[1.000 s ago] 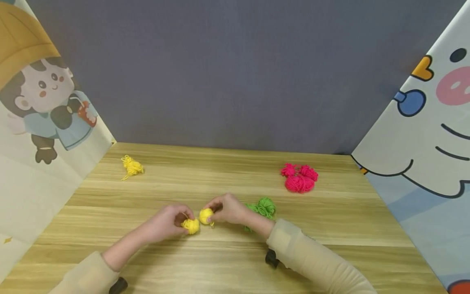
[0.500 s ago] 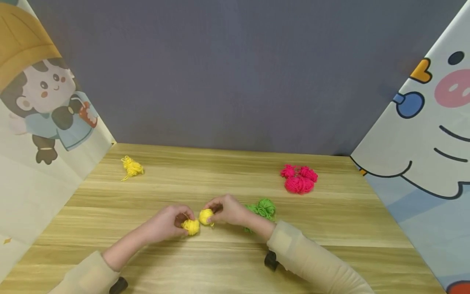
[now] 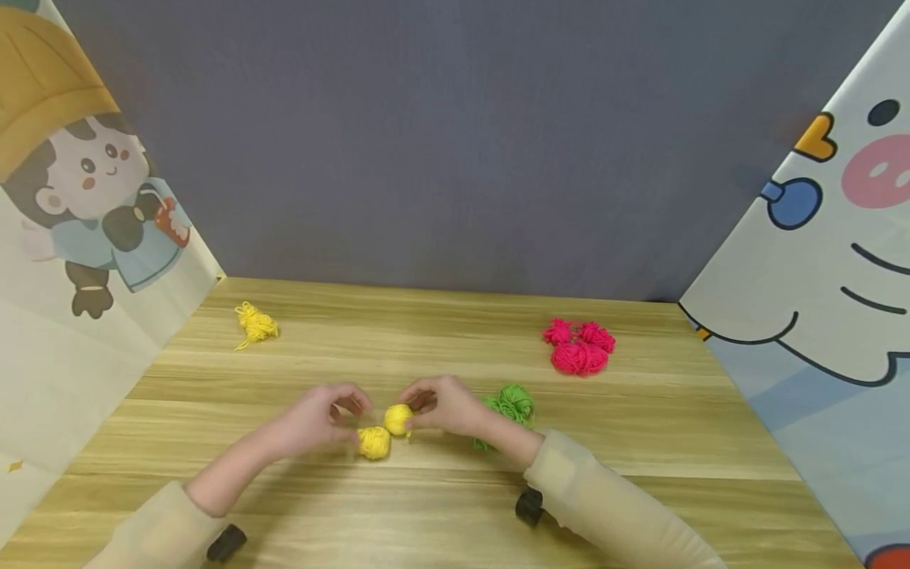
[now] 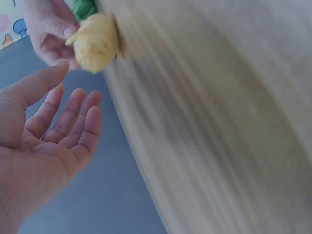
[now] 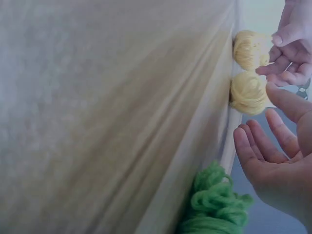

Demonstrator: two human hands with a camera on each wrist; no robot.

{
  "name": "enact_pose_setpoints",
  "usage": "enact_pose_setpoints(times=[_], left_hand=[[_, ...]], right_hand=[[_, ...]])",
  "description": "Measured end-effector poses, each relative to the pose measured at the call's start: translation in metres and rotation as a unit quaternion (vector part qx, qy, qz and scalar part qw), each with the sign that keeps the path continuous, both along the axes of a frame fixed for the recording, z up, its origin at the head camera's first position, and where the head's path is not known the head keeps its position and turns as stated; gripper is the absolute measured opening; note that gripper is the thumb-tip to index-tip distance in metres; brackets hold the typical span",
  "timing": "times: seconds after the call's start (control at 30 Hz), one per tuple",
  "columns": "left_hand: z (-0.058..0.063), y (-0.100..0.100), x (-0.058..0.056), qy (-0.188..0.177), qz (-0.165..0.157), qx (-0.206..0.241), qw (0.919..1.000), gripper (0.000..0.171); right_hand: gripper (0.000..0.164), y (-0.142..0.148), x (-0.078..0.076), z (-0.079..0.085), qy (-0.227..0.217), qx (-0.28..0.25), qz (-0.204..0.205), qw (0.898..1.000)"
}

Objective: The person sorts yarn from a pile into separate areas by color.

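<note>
Two small yellow yarn balls sit side by side on the table, the left ball slightly nearer the viewer than the right ball. My left hand is just left of the left ball, its fingers spread and relaxed around nothing; the left wrist view shows the bare palm. My right hand hovers at the right ball, thumb tip close to it. In the right wrist view, the fingers of that right hand are loosely parted and grip nothing; whether the thumb touches the yarn is unclear.
Green yarn lies behind my right forearm, partly hidden by it. Farther back on the right is a cluster of pink yarn balls. A loose yellow yarn bundle lies at the back left. Grey and printed panels border the table.
My left hand has let go of its yellow ball and drawn back left. The left ball has shifted slightly toward the viewer. My right hand has loosened and edged rightward.
</note>
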State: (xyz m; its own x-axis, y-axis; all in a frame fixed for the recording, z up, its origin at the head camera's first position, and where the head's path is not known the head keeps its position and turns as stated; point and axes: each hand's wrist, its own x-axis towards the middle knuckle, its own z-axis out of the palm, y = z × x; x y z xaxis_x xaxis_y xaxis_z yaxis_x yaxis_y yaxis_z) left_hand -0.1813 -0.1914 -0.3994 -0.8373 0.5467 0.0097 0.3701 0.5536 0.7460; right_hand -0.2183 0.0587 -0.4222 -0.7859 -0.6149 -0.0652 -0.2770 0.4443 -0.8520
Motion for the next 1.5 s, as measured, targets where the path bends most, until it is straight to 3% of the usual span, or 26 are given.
enact_pose_setpoints(times=[0.17,0.37,0.53,0.87,1.17,1.5], left_hand=[[0.005,-0.01,-0.004,0.026,0.025,0.008,0.9993,0.033],[0.01,-0.024,-0.012,0.064,0.076,-0.001,0.995,0.032],[0.013,-0.04,-0.021,0.112,0.125,-0.012,0.9858,0.03],[0.016,-0.069,-0.043,0.155,0.21,-0.006,0.9653,0.03],[0.018,-0.092,-0.068,0.168,0.277,0.021,0.9457,0.041],[0.013,-0.117,-0.099,0.144,0.312,0.022,0.9389,0.044]], right_hand=[[0.033,0.005,0.005,0.005,0.019,0.0,-0.016,1.0],[0.033,0.006,0.019,0.009,0.05,-0.015,-0.026,0.998],[0.031,0.003,0.032,0.008,0.058,-0.038,-0.031,0.997],[0.025,-0.011,0.048,0.005,0.069,-0.049,-0.03,0.996],[0.028,-0.02,0.051,0.002,0.122,-0.012,-0.023,0.992],[0.029,-0.029,0.054,0.004,0.144,0.035,-0.025,0.989]])
